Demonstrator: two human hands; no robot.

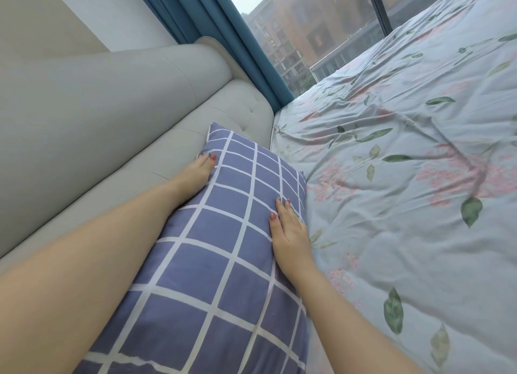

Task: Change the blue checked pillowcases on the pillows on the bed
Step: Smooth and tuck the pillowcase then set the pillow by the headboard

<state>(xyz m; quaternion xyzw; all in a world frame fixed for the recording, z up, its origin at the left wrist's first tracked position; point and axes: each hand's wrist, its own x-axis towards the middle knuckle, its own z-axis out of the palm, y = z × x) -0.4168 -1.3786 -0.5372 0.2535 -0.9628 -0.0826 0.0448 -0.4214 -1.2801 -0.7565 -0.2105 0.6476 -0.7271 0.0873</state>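
Right hand (291,233) lies flat on the pillow (221,267), fingers straight, along its quilt (397,183) side. Left hand (197,172) presses the pillow's headboard (112,116) side, and I cannot tell whether it is clasping.

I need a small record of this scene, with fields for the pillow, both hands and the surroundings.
pillow: pillow in blue checked pillowcase, lying between grey padded headboard and floral light-blue quilt; pillowcase not yet removed
left hand: fingers straight, along the pillow's headboard side
right hand: flat on the pillow's quilt side
background: blue curtain, window
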